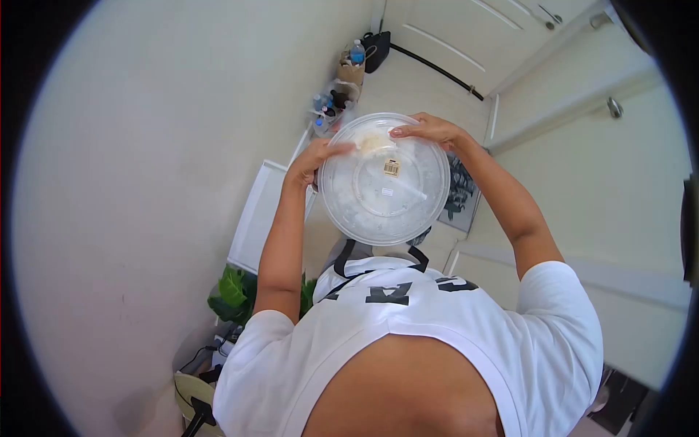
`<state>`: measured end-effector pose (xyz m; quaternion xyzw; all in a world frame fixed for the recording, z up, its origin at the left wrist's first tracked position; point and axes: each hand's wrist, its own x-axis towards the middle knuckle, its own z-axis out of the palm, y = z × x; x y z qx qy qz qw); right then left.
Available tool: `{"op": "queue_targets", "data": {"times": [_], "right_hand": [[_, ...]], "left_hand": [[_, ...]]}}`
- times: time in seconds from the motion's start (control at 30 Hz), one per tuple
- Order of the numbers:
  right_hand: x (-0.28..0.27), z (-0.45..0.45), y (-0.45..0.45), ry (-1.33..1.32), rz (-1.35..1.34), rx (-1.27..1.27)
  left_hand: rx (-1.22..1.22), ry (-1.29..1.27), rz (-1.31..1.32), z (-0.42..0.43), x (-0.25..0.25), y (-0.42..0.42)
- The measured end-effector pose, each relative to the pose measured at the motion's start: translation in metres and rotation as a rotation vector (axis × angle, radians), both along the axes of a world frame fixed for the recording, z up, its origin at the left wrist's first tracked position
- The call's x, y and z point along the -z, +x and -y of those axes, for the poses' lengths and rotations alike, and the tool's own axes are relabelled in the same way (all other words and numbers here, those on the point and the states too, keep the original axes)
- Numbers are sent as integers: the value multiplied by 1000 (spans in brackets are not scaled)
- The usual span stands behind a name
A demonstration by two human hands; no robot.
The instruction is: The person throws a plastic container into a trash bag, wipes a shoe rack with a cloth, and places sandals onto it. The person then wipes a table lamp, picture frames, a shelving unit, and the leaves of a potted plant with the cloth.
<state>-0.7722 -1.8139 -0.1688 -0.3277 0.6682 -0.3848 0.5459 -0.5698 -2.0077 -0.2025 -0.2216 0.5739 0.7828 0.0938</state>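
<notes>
A large round clear plastic lid or container (375, 189), with a small barcode sticker (391, 168) and a smaller white label below it, is held up in front of my chest. At its upper left edge is my left hand (318, 159), thumb across the surface and the other fingers mostly hidden. My right hand (433, 131) grips the upper right rim, its thumb pressed on the clear face. Something pale shows through the plastic between my thumbs; I cannot make out what it is.
Bottles (320, 125) in bags and a paper bag (351, 73) stand along the left wall, near a black bag (376, 51). A white shelf (251, 211) and a green plant (231, 288) are at left. Doors (451, 33) stand ahead, cabinets (582, 189) at right.
</notes>
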Motion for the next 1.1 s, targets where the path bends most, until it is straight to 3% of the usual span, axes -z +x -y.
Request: {"op": "queue_targets", "data": {"times": [0.07, 0.13, 0.17, 0.23, 0.27, 0.3, 0.37, 0.57, 0.67, 0.77, 0.8, 0.9, 0.93, 0.97, 1.03, 1.1], "right_hand": [[4, 34, -41, 32, -12, 29], [17, 51, -71, 72, 270, 398], [27, 63, -84, 80, 275, 396], [50, 78, -105, -65, 331, 582], [58, 85, -117, -52, 329, 577], [66, 92, -124, -42, 303, 555], [82, 121, -153, -14, 292, 515], [159, 182, -232, 94, 385, 181], [206, 232, -295, 261, 411, 42], [246, 244, -334, 379, 459, 51], [261, 250, -348, 372, 465, 81], [310, 262, -387, 374, 491, 128], [327, 267, -396, 361, 497, 169], [346, 273, -402, 375, 502, 159], [379, 284, -412, 316, 582, 419], [422, 299, -419, 304, 609, 446]], "left_hand": [[-165, 136, -101, 32, 19, -18], [-397, 301, -142, 50, 38, -24], [-402, 305, -135, 62, 49, -27], [-108, 229, -245, 80, 75, -31], [-264, 203, -220, 77, 86, -44], [-277, 214, -212, 74, 80, -60], [-530, 132, -167, 89, 58, -94], [-496, 162, -89, 113, 141, -149], [-615, 159, 10, 129, 195, -203], [-652, 326, 89, 135, 234, -240], [-665, 226, 91, 138, 242, -255], [-675, 275, 241, 156, 299, -276], [-755, 275, 89, 160, 320, -283], [-768, 283, 99, 170, 343, -288], [-1109, 398, 502, 195, 389, -299], [-1184, 421, 632, 205, 444, -305]]}}
